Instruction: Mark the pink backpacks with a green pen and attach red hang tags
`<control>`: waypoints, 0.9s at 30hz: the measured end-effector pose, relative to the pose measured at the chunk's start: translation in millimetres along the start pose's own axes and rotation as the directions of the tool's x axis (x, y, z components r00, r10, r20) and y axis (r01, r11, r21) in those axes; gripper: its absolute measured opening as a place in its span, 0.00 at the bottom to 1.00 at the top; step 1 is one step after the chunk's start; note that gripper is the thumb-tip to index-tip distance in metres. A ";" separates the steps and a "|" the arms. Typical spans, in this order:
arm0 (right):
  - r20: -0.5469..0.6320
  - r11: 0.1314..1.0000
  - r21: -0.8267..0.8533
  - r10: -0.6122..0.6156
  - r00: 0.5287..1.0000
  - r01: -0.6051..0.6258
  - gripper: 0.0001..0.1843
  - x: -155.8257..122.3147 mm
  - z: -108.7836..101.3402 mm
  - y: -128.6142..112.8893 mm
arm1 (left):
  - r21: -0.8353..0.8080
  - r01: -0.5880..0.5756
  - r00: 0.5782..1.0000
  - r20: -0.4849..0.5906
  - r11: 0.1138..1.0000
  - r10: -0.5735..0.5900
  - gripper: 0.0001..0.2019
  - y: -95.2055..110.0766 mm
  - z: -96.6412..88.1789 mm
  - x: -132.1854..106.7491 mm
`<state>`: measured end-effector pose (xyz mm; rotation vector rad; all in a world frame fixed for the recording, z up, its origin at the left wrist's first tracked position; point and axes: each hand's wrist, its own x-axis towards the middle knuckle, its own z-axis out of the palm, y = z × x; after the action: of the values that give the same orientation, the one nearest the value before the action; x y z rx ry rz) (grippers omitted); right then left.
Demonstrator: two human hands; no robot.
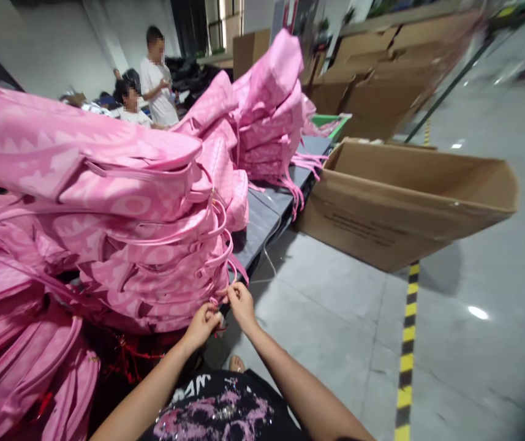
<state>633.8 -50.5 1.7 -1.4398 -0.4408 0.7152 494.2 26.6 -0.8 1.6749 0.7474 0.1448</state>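
Pink patterned backpacks [152,269] lie in a tall stack in front of me, their carry loops and straps facing the table's edge. At the stack's lower right corner, my left hand [204,320] is closed in a pinch, with something small and whitish partly showing at the fingers. Just right of it and slightly higher, my right hand [240,300] pinches near a thin pink strap end [216,300] of a low backpack. The fingertips of both hands almost meet. What exactly lies between the fingers is too small to make out.
More pink bags [271,116] are piled farther along the dark table [262,214]. A large open cardboard box [381,226] stands on the floor to the right, by a yellow-black floor stripe [407,349]. Red cords [127,352] hang at lower left. Two people [158,92] are at the back.
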 end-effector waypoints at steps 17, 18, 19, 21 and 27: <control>0.060 0.988 -0.130 0.090 0.994 -0.081 0.15 -8.1 -32.4 19.4 | 0.048 -0.080 0.991 -0.108 0.996 0.085 0.11 -8.9 -20.5 -5.0; 0.071 0.987 -0.125 0.108 0.992 -0.099 0.17 -5.9 -33.9 19.1 | 0.051 -0.075 0.992 -0.102 0.996 0.080 0.11 -8.2 -20.5 -3.7; 0.078 0.986 -0.119 0.126 0.989 -0.117 0.18 -3.6 -35.1 18.8 | 0.054 -0.070 0.993 -0.094 0.996 0.075 0.11 -7.4 -20.5 -2.5; 0.083 0.984 -0.105 0.156 0.984 -0.147 0.20 0.8 -36.4 18.5 | 0.055 -0.063 0.995 -0.076 0.997 0.067 0.11 -5.7 -20.1 -0.9; 0.187 0.969 -0.133 0.232 0.955 -0.209 0.21 6.9 -41.9 21.3 | -0.019 -0.051 0.999 -0.014 0.999 0.051 0.12 -1.5 -24.5 -2.4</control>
<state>663.0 -77.1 -24.7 -1.5438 -0.4867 1.0373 479.9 45.9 4.8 1.6767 0.7121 0.1991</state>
